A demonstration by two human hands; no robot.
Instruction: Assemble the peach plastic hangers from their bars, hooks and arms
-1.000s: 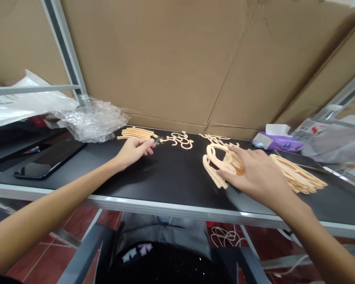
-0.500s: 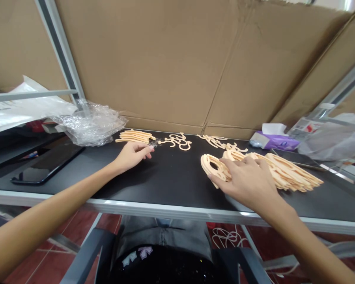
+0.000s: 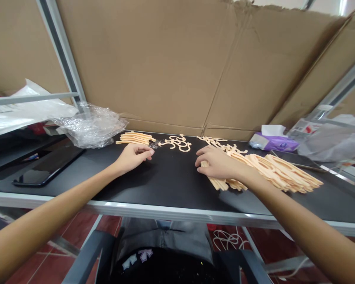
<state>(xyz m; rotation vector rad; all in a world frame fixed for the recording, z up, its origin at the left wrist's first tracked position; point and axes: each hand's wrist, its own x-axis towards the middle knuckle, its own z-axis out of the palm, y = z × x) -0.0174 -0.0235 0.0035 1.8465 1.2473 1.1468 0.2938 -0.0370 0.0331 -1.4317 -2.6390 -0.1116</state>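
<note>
My left hand [image 3: 133, 158] rests low over the table's left half, thumb and fingertips pinched together; whatever is in the pinch is too small to make out. Just past its fingertips lies a small clump of tiny clear bits [image 3: 157, 144]. Behind it sits a stack of slim beige strips [image 3: 136, 138]. My right hand [image 3: 215, 162] is closed over the left end of a row of beige plastic hanger pieces [image 3: 278, 171], fingers curled round the upper ends of the nearest ones. Between the hands, farther back, are loose beige hooks [image 3: 177, 142]. More thin beige parts [image 3: 213, 140] lie behind my right hand.
Crumpled clear plastic [image 3: 91, 124] and a dark phone-like slab [image 3: 49, 163] are at the left. A purple tissue pack [image 3: 276, 140] stands at the back right. Cardboard [image 3: 154, 67] walls off the rear; a metal rail [image 3: 171, 211] edges the black table.
My right hand has moved left along the row of hanger pieces, onto its left end. My left hand has barely moved.
</note>
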